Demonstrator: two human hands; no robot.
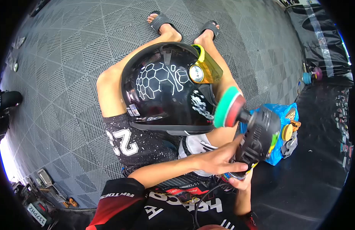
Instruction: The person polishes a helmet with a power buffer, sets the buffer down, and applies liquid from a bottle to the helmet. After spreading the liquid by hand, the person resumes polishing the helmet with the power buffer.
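My left hand [221, 159] reaches across my body and grips the black polisher [258, 134] at its lower body. Below it, my right hand [242, 182] is closed around the polisher's rear end, where a black cable hangs. The green round pad [226, 107], with a red backing, faces left, beside the right side of the helmet [166, 92]. This glossy black helmet lies across my lap between my legs, with a white honeycomb drawing, whitish smears and a yellow-tinted visor [212, 71]. Whether the pad touches the helmet cannot be made out.
Right of the polisher lies a blue bag or cloth [277, 157] with a yellow round pad [287, 132] on it. Cyan [307, 78] and pink round items stand farther right. Tools [54, 188] and a plate [36, 214] are at lower left, on grey patterned flooring.
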